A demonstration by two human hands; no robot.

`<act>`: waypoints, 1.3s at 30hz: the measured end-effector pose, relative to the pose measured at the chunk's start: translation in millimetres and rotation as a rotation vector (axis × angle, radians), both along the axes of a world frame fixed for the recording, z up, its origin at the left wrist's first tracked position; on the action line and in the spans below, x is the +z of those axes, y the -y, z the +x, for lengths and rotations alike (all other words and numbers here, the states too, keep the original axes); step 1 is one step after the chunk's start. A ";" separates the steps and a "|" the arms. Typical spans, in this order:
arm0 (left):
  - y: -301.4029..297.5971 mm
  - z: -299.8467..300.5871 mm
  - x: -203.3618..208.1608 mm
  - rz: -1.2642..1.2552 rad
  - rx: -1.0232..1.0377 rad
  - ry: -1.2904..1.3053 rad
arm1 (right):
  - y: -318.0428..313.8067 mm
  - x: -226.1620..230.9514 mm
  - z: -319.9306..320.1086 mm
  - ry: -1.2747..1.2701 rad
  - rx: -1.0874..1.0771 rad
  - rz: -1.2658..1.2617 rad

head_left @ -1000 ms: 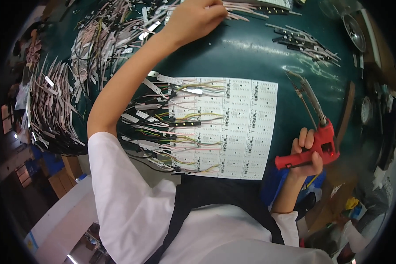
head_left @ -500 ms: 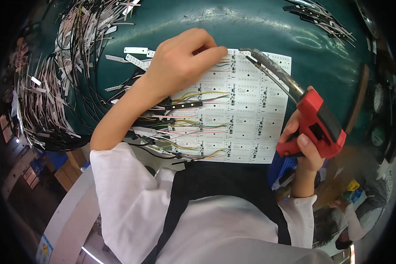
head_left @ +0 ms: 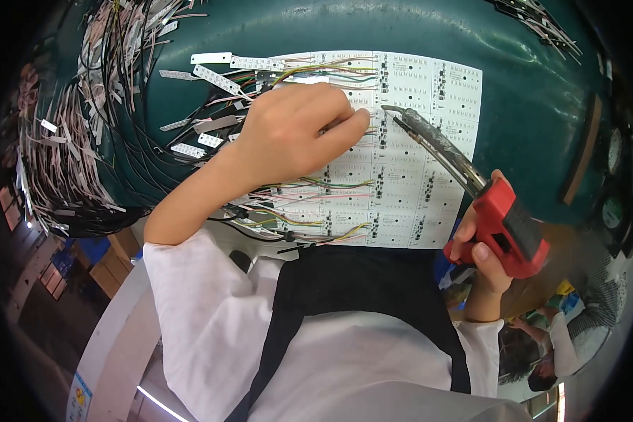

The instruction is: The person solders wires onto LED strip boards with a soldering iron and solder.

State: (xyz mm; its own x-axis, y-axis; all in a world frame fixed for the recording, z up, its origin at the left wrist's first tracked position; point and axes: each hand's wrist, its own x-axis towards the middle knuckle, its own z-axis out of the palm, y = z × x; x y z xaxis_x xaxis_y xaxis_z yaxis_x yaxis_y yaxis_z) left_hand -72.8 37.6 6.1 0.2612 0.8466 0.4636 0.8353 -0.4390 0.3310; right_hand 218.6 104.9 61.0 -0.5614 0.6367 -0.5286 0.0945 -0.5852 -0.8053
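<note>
A white circuit board panel (head_left: 459, 151), marked out in sections with rows of small black parts, lies on the green bench. My left hand (head_left: 299, 130) is over its left half, thumb and forefinger pinched at the second row of sections; whatever is between them is hidden. Thin coloured wires (head_left: 323, 68) run from the left onto the board. In my right hand (head_left: 484, 257) is a red soldering gun (head_left: 503, 218), gripped by its handle. Its bent tip (head_left: 390, 108) hovers or rests just right of my left fingertips; contact cannot be made out.
Small white light strips (head_left: 218, 79) with leads lie left of the board. Big bundles of wired strips (head_left: 70, 155) cover the bench's left side. More strips (head_left: 538, 24) are at the far right, above a brown bar (head_left: 582, 151). Another person (head_left: 559, 344) is at lower right.
My left hand and the soldering gun's tip have shifted from the board's far row to the row nearer me. Coloured wires now show at the far row. The view has shifted slightly.
</note>
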 end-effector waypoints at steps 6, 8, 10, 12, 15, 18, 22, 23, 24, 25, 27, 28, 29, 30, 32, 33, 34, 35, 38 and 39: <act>-0.4 1.6 -1.4 0.007 -0.016 -0.029 | 4.2 -4.7 -0.6 0.004 0.023 0.013; 0.4 2.1 -1.7 0.004 -0.016 -0.039 | 3.7 -6.1 -1.0 0.017 0.040 0.019; 0.0 2.8 -2.1 0.014 -0.016 -0.037 | 3.4 -5.4 0.2 0.034 0.054 0.030; -0.3 3.5 -1.5 0.018 -0.019 -0.052 | 3.2 -5.2 3.0 0.040 0.075 0.059; 0.1 4.2 -1.0 0.027 -0.020 -0.077 | 5.4 -2.0 0.3 0.068 0.069 0.105; 2.6 2.8 -3.5 0.039 -0.013 -0.086 | 7.2 -2.3 -2.8 0.096 0.079 0.112; 1.2 4.7 -2.6 0.068 -0.016 -0.095 | 5.1 -4.2 5.2 0.120 0.142 0.176; 0.9 4.5 -2.4 0.069 -0.017 -0.094 | 5.0 -3.2 5.2 0.131 0.147 0.172; 0.8 4.4 -2.6 0.065 -0.018 -0.093 | 4.7 -3.1 5.1 0.140 0.152 0.168; 1.0 4.3 -2.8 0.062 -0.019 -0.092 | 5.9 -2.8 2.9 0.139 0.152 0.168; 0.6 4.1 -1.5 0.059 -0.022 -0.095 | 9.5 -1.5 -3.4 0.014 0.031 0.157; 0.3 4.0 -0.9 0.057 -0.024 -0.097 | 10.0 -1.1 -2.3 0.014 0.031 0.159; 0.3 3.9 -1.0 0.058 -0.025 -0.096 | 10.9 -0.7 0.0 0.020 0.017 0.139; 0.1 3.8 -1.3 0.058 -0.025 -0.095 | 11.1 -0.5 1.7 0.025 0.003 0.118; -1.3 2.7 -2.0 0.059 -0.027 -0.093 | 10.0 -0.1 3.2 0.032 0.027 0.122; -1.4 0.9 -2.9 0.054 -0.042 -0.076 | 10.0 -0.7 3.2 0.037 0.055 0.123; -1.5 -0.4 -3.8 0.049 -0.056 -0.060 | 9.9 -0.8 2.2 0.035 0.056 0.122; -1.6 -0.9 -4.8 0.047 -0.055 -0.062 | 9.6 -0.4 0.8 0.046 0.066 0.120; -2.2 -0.7 -5.4 0.074 -0.059 -0.062 | 10.5 -1.4 2.4 0.067 0.083 0.117; -2.2 -0.1 -4.5 0.077 -0.057 -0.073 | 10.6 -1.8 3.5 0.075 0.091 0.115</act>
State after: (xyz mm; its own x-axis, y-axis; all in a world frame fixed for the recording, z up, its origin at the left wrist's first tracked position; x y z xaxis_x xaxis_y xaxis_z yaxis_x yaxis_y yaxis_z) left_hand -72.8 39.8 1.7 0.3435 0.7919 0.5049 0.8290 -0.5083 0.2332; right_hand 222.1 94.3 59.2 -0.5809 0.6440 -0.4979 0.2051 -0.4761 -0.8551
